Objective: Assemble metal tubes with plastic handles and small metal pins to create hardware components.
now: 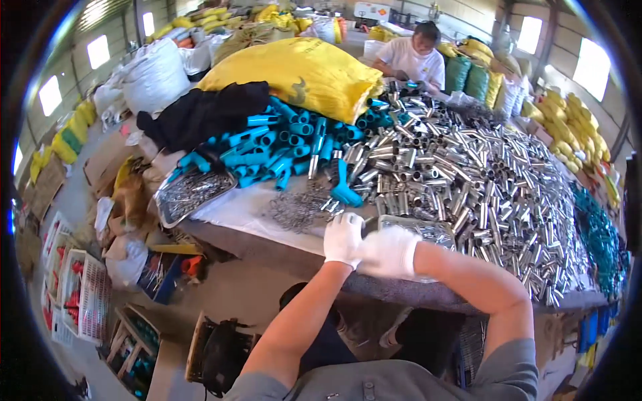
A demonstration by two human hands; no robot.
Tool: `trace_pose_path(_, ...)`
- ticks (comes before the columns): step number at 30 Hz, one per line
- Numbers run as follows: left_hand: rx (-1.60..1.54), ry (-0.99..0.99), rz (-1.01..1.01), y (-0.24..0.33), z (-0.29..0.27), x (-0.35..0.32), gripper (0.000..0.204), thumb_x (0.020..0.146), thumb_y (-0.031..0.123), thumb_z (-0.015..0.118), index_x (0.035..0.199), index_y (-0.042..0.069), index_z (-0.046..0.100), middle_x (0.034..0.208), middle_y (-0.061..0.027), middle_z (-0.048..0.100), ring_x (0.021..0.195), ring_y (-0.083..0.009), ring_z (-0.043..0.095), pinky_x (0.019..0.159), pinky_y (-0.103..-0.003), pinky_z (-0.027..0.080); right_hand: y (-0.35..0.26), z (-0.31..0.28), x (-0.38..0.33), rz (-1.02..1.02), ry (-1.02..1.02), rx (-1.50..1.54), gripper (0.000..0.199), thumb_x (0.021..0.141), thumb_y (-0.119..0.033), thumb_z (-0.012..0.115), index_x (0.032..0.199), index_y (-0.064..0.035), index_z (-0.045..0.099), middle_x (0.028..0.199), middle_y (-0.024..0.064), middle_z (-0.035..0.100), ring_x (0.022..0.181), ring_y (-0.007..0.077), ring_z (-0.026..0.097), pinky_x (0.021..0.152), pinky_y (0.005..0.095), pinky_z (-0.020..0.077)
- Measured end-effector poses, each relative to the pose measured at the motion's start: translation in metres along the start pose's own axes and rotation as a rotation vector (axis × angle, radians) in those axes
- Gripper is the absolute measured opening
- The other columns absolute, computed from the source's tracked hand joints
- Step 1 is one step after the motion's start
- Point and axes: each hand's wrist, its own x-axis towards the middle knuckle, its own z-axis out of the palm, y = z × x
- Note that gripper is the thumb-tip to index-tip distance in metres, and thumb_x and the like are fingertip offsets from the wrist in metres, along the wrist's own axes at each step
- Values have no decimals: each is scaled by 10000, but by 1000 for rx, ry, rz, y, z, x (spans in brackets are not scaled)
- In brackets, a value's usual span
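Note:
Both my hands wear white gloves and meet at the near edge of the table. My left hand [342,238] is closed, with its fingers bent; whatever it grips is hidden. Against it is my right hand [389,252], smeared by motion, so its fingers cannot be read. Just beyond the left hand lies a teal plastic handle-like piece [346,192], with a few small shiny metal bits [332,206] beside it. A tangle of thin wire pieces [292,210] sits to the left. Next to the right hand is a metal tray [438,234] of small metal parts.
Shiny metal tubes [481,180] are heaped across the table's right side. Teal plastic pieces [267,147] pile up beneath a yellow sack [294,70] and black cloth [207,113]. A wire-filled tray [194,190] is at left. Across the table sits another person [414,60].

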Motion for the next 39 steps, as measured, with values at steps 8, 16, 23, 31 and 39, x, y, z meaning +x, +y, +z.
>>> trace_pose_path(8,172,-51,37,20,-6,5,349,726,251,680,1051,135,626,950,-83,619,961,-282,573,794,-410,462,157,3,8,325,379,-97,290,876,-322,486,1045,-152,650,981,124,664,927,323,625,785,442,494)
trace_pose_path(16,189,59,29,21,-11,5,360,685,184,661,1044,168,668,926,-92,593,918,-292,550,789,-433,436,211,7,25,346,636,-263,215,840,-281,538,925,-140,677,953,92,648,922,289,597,800,420,488)
trace_pose_path(23,97,62,129,20,-7,7,287,701,241,697,974,165,647,843,-69,581,825,-275,570,696,-407,453,226,-18,55,373,693,-164,205,833,-259,528,812,-119,675,842,119,663,858,323,626,756,437,500)
trace_pose_path(31,81,185,113,14,-5,7,203,700,119,665,899,162,661,928,-22,587,909,-259,556,788,-418,439,165,-31,173,147,579,-221,210,856,-205,508,995,-172,663,1016,104,625,965,290,609,785,417,519)
trace_pose_path(39,100,145,107,16,-7,11,216,708,176,672,922,147,660,935,-44,592,927,-258,550,798,-407,433,131,-19,228,368,521,-259,252,819,-175,557,1060,-174,628,1132,104,549,1053,274,561,792,382,492)
